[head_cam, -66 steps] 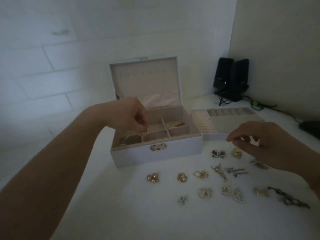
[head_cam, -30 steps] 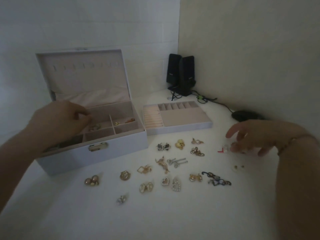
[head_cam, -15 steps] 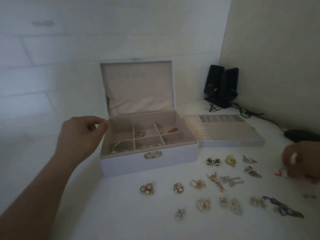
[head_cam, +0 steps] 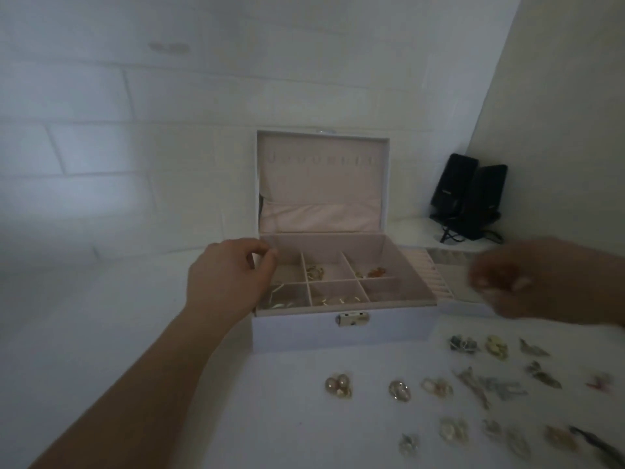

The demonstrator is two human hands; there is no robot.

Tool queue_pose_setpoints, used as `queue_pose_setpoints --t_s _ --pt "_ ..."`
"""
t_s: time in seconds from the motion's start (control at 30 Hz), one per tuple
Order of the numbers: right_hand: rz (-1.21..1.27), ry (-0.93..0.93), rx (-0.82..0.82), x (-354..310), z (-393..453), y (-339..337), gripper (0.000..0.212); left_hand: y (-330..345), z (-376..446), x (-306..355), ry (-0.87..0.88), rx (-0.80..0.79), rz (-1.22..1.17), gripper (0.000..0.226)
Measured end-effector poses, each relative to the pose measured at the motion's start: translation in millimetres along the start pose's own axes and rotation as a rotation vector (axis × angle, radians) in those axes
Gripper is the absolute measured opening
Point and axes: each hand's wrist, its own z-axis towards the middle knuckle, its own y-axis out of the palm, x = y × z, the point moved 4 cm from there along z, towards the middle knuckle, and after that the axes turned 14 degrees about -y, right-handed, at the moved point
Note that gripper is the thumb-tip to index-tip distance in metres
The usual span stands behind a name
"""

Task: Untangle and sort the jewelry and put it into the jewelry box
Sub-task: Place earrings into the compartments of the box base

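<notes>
The white jewelry box (head_cam: 297, 333) stands with its lid up, and gold pieces lie in several of its pink compartments. My left hand (head_cam: 233, 275) rests at the box's left rim, fingers curled, thumb and forefinger pinched with nothing visible between them. My right hand (head_cam: 541, 282) is blurred above the removed tray (head_cam: 436, 282), right of the box. Its fingertips are pinched on what looks like a small jewelry piece. Several earrings and brooches lie in rows on the white table, among them a pearl cluster (head_cam: 338, 385) and a gold round earring (head_cam: 399, 390).
Two black speakers (head_cam: 470, 194) with cables stand in the back right corner. A small red piece (head_cam: 600, 380) lies at the right edge of the table. A dark chain-like piece (head_cam: 598, 445) sits at the bottom right. White brick wall behind.
My right hand has lifted off the table at the far right and moved up and left over the tray. My left hand stays at the box's left rim.
</notes>
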Motion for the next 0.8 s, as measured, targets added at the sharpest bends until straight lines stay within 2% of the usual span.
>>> queue_pose_setpoints --t_s 0.13,0.23,0.33,0.5,0.7,0.8 --pt "-0.055 -0.225 -0.091 -56.0 94.1 0.6 0.017 0.2 1.1 -3.9 0.002 0.012 0.005 0.018" --pt "-0.002 -0.286 -0.039 -65.8 148.3 13.0 0.021 0.3 2.0 -5.9 0.000 0.007 0.009 0.018" --pt "-0.063 -0.324 -0.118 -63.5 180.6 35.7 0.024 0.6 2.7 -5.7 0.001 0.009 0.014 0.018" --pt "-0.195 -0.386 -0.283 -50.5 198.1 62.4 0.035 2.0 4.2 -4.6 0.020 0.020 0.016 0.017" --pt "-0.179 -0.370 -0.287 -50.8 188.9 57.2 0.039 0.0 3.9 -4.4 0.039 0.026 0.012 0.016" --pt "-0.113 -0.345 -0.217 -49.0 176.7 43.4 0.042 -0.6 3.5 -3.5 0.038 0.021 -0.006 0.018"
